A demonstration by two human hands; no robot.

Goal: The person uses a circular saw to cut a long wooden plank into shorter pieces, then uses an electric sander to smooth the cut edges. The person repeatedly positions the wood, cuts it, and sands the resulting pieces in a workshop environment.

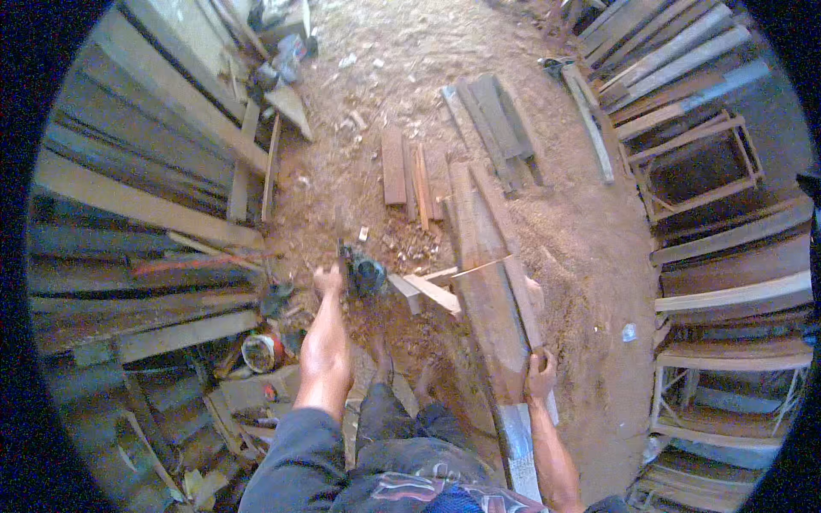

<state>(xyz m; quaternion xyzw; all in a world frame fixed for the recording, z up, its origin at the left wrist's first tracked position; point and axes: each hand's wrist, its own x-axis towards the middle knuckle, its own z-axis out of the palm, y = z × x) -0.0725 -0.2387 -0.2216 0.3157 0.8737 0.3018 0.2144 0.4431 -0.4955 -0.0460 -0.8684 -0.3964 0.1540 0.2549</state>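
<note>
My left hand (329,280) is closed at the side of a dark handheld power tool (368,275), out over the floor to the left of the workpiece. Blur hides the tool's exact kind. My right hand (540,373) has its fingers curled round the edge of a narrow wooden strip (506,244). That strip lies lengthwise along a wide wooden plank (489,312), which runs away from me on my right. Pale wood offcuts (434,293) stick out from the plank's left side, close to the tool.
Reddish boards (393,167) and grey boards (492,120) lie on the sawdust-covered floor ahead. Stacked timber (145,197) lines the left, with a round tin (261,352) below it. Wooden frames (697,167) and more lumber (735,295) stand along the right.
</note>
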